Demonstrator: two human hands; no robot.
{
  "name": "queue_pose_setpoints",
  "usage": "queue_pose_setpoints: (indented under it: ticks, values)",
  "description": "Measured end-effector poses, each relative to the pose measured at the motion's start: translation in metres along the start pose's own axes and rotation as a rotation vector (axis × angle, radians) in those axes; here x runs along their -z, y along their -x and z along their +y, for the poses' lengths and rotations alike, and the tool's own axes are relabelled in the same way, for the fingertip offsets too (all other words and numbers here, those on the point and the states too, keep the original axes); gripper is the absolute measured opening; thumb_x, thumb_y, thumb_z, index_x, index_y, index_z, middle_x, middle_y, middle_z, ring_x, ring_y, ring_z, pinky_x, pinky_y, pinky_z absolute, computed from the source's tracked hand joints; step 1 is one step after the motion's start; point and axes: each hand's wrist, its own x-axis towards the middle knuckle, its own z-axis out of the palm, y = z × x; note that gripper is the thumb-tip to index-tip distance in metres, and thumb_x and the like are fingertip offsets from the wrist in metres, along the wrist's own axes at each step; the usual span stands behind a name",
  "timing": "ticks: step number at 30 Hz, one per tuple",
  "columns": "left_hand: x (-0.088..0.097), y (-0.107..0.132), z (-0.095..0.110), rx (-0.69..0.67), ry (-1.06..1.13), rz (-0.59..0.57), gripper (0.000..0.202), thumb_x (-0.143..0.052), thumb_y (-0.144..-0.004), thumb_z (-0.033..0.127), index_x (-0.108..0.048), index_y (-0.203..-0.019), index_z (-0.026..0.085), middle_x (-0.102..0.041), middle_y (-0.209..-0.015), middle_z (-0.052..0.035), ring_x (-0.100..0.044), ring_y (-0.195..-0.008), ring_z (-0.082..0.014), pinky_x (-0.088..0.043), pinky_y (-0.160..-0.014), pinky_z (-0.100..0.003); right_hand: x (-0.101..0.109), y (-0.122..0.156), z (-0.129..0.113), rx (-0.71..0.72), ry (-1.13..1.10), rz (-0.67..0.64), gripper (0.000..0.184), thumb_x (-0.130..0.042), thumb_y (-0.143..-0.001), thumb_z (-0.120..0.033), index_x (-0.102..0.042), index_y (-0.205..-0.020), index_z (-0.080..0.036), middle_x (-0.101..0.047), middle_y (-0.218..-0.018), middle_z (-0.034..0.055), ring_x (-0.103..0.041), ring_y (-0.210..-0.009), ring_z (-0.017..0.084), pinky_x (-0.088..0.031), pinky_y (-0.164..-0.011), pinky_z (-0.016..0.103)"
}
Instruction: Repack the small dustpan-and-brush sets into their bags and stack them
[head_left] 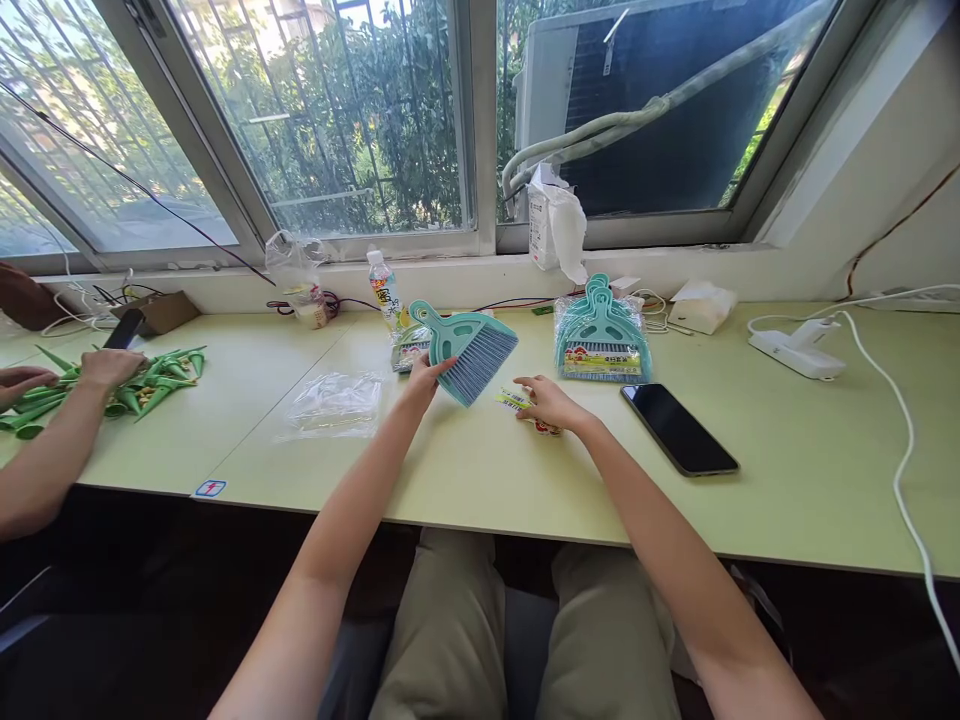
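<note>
My left hand (424,378) is closed on a teal mini broom (466,352) and holds it tilted above the light green table (480,470), bristles pointing right and down. My right hand (547,402) rests on the table just right of the bristles, fingers curled over a small yellow printed label card (514,400). A clear plastic bag (334,404) lies flat to the left of my left hand. A packaged stack of teal broom and dustpan sets (601,336) stands behind my right hand.
A black phone (679,428) lies right of my right hand. A drink bottle (385,291), a white bag (556,222) and tissues (701,304) sit by the window. A white device (796,352) with cable is far right. Another person's hands (90,372) handle green cones (142,385) at left.
</note>
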Motion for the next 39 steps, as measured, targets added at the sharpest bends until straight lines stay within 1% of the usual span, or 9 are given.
queue_pose_setpoints:
  ticks: [3,7,11,17,21,25,30,34,39]
  values:
    - [0.001,0.000,-0.001,-0.007,-0.019,0.017,0.057,-0.084,-0.048,0.027,-0.062,-0.100,0.018,-0.068,-0.098,-0.0054,-0.064,-0.089,-0.0205,-0.051,-0.079,-0.031,0.001,0.001,-0.003,-0.091,-0.058,0.020,0.074,-0.075,-0.068,-0.016,-0.046,-0.135,-0.016,-0.057,-0.123,0.0150,-0.063,-0.092,0.017,-0.049,-0.084,0.029]
    - [0.002,0.001,-0.002,0.044,-0.137,0.011,0.063,-0.079,-0.058,0.027,-0.054,-0.116,0.025,-0.065,-0.111,-0.0048,-0.064,-0.093,-0.0199,-0.052,-0.075,-0.029,0.001,0.000,-0.007,-0.108,-0.108,-0.025,0.056,-0.070,-0.072,-0.011,-0.055,-0.126,-0.014,-0.070,-0.097,0.0070,-0.065,-0.084,0.016,-0.049,-0.080,0.026]
    - [-0.002,0.005,-0.002,0.097,-0.213,0.011,0.062,-0.072,-0.066,0.028,-0.047,-0.122,0.030,-0.062,-0.113,-0.0030,-0.064,-0.093,-0.0188,-0.053,-0.073,-0.029,0.008,0.002,-0.011,-0.127,-0.027,0.019,0.038,-0.070,-0.075,-0.028,-0.066,-0.110,-0.013,-0.068,-0.108,0.0122,-0.063,-0.096,0.021,-0.047,-0.087,0.031]
    - [-0.007,0.009,0.001,0.100,-0.167,0.002,0.063,-0.071,-0.068,0.027,-0.045,-0.125,0.030,-0.061,-0.115,-0.0033,-0.063,-0.096,-0.0190,-0.053,-0.074,-0.029,0.032,0.020,-0.021,0.160,-0.021,-0.390,0.058,-0.081,-0.058,-0.024,-0.065,-0.114,-0.024,-0.060,-0.119,0.0058,-0.058,-0.108,0.020,-0.046,-0.089,0.026]
    - [-0.007,0.011,0.001,0.096,-0.167,0.009,0.061,-0.072,-0.067,0.028,-0.045,-0.122,0.029,-0.061,-0.116,-0.0041,-0.063,-0.097,-0.0195,-0.053,-0.078,-0.032,0.033,0.023,-0.024,0.143,0.048,-0.453,0.048,-0.080,-0.052,-0.017,-0.069,-0.098,-0.024,-0.063,-0.102,0.0032,-0.060,-0.095,0.020,-0.049,-0.078,0.024]
    - [-0.007,0.010,0.000,0.071,-0.178,0.000,0.062,-0.076,-0.065,0.030,-0.044,-0.119,0.025,-0.059,-0.119,-0.0069,-0.061,-0.101,-0.0198,-0.052,-0.084,-0.034,0.027,0.020,-0.024,0.117,0.065,-0.400,0.026,-0.077,-0.052,-0.016,-0.069,-0.077,-0.021,-0.063,-0.094,0.0043,-0.060,-0.088,0.020,-0.047,-0.073,0.025]
    - [-0.008,0.007,-0.004,0.022,-0.217,0.037,0.067,-0.078,-0.059,0.021,-0.046,-0.118,0.022,-0.060,-0.118,-0.0082,-0.059,-0.106,-0.0211,-0.049,-0.092,-0.037,0.023,0.017,-0.028,0.123,-0.047,-0.289,0.009,-0.067,-0.066,-0.022,-0.065,-0.074,-0.019,-0.063,-0.077,0.0007,-0.057,-0.073,0.015,-0.043,-0.064,0.024]
    - [-0.013,0.010,-0.007,-0.038,-0.148,0.043,0.066,-0.077,-0.057,0.023,-0.050,-0.117,0.022,-0.062,-0.114,-0.0069,-0.059,-0.107,-0.0216,-0.046,-0.095,-0.039,0.019,0.010,-0.028,0.150,-0.375,-0.067,0.028,-0.060,-0.075,-0.046,-0.062,-0.073,-0.018,-0.062,-0.074,0.0003,-0.056,-0.071,0.015,-0.042,-0.065,0.026]
    - [-0.031,0.019,-0.010,0.067,0.001,0.063,0.055,-0.081,-0.050,0.023,-0.059,-0.100,0.016,-0.067,-0.102,-0.0081,-0.062,-0.099,-0.0255,-0.047,-0.094,-0.042,0.018,0.000,-0.021,-0.056,-0.807,0.211,0.045,-0.066,-0.066,-0.062,-0.054,-0.065,-0.019,-0.055,-0.059,-0.0020,-0.048,-0.054,0.010,-0.035,-0.049,0.023]
